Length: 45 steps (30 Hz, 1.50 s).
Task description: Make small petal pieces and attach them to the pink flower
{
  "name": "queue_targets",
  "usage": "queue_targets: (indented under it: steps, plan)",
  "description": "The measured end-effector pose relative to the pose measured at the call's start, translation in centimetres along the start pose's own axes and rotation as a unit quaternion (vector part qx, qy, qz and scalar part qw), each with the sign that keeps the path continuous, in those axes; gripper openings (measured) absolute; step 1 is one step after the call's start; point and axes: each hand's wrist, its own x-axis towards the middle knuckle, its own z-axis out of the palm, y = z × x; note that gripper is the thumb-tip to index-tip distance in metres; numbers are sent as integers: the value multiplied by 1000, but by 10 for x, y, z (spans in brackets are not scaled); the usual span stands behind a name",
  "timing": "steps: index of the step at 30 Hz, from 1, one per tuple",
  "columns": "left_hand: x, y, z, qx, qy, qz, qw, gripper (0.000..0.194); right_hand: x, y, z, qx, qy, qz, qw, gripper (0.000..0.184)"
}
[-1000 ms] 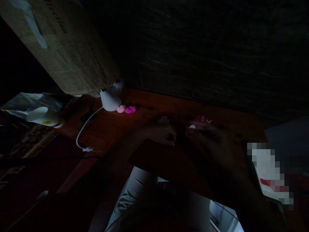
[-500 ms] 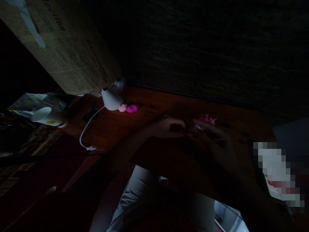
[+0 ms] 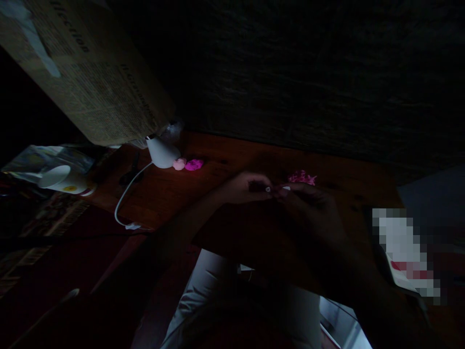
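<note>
In dim light over the wooden table (image 3: pixel 232 151), my left hand (image 3: pixel 246 188) has thumb and fingers closed in a pinch. A tiny pale bit (image 3: pixel 268 189) shows at its fingertips, too small to name. Facing it, fingertips nearly touching, my right hand (image 3: pixel 314 208) is pinched too. Something small and whitish (image 3: pixel 286 188) shows at its tips; whether it is a nail or a held piece I cannot make out. Just behind the right hand lies a spiky pink clump (image 3: pixel 302 177). Farther left sit a light pink lump (image 3: pixel 179 164) and a magenta lump (image 3: pixel 194 165).
A white cone-shaped base (image 3: pixel 162 154) with a white cable (image 3: pixel 121 201) stands left, under a large newsprint-patterned shade (image 3: pixel 105 92). Dark scissors (image 3: pixel 131 175) and a tipped paper cup (image 3: pixel 63 180) are beyond it. A device with a blurred-out screen (image 3: pixel 407 252) lies right.
The view has shifted slightly, so things sit a little further left. My hands stay close together, and the small pale bit at the left fingertips now shows more clearly.
</note>
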Motion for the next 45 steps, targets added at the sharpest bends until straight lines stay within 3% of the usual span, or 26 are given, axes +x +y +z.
queue_targets:
  steps: [7, 14, 20, 26, 36, 45]
  plan:
    - [0, 1, -1, 5, 11, 7, 1000, 21, -1, -5, 0, -27, 14, -18, 999, 18]
    - [1, 2, 0, 5, 35, 64, 997, 20, -2, 0, -2, -47, 8, -46, 998, 18]
    - [-2, 7, 4, -16, 47, -17, 999, 27, 2, 3, -1, -34, 44, -45, 997, 21]
    - [-2, 8, 8, -28, 78, -34, 996, 34, 2, 4, -2, -37, 52, -48, 997, 23]
    - [2, 4, 10, -87, 108, 52, 989, 29, -4, 4, -2, -65, 57, -73, 994, 15]
    - [-1, -1, 22, -94, 140, -4, 986, 38, -3, 4, 1, -71, 59, -72, 993, 14]
